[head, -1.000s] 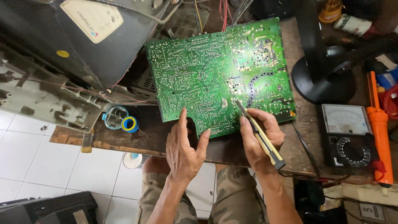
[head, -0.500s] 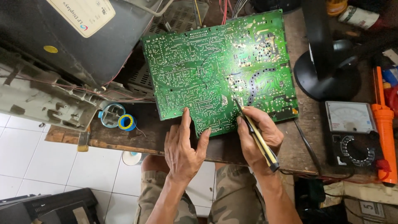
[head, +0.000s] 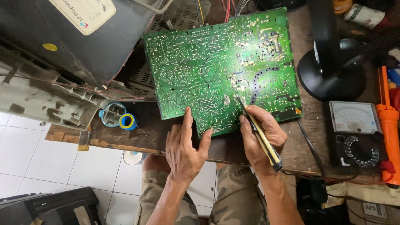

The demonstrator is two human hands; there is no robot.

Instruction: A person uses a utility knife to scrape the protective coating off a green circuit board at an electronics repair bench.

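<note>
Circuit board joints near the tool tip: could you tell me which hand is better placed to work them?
Probably the right hand: it grips the yellow-and-black tool with its tip on the circuit board. The left hand rests flat, bracing the board's edge.

A cream rectangular label [head: 85,13] with a small round red-and-blue mark sits tilted on the dark television housing [head: 75,46] at the upper left; a small round yellow sticker [head: 49,47] lies below it. By the bench's right edge, the black analog multimeter [head: 354,133] shows a pale dial face [head: 352,118].
</note>
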